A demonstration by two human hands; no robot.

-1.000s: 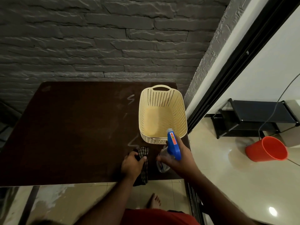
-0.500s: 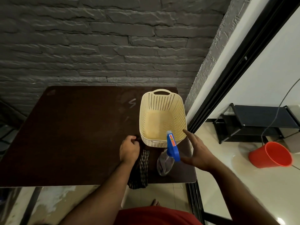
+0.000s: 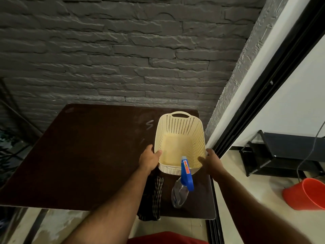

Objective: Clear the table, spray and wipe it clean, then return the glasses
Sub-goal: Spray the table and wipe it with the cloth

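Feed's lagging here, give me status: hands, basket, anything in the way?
Left hand and right hand grip the empty cream basket by its sides. Spray bottle and checked cloth sit right before it.

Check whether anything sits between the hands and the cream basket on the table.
Nothing visible does. The left hand and right hand are already on the near corners of the basket. The spray bottle stands just in front of it, between the forearms.
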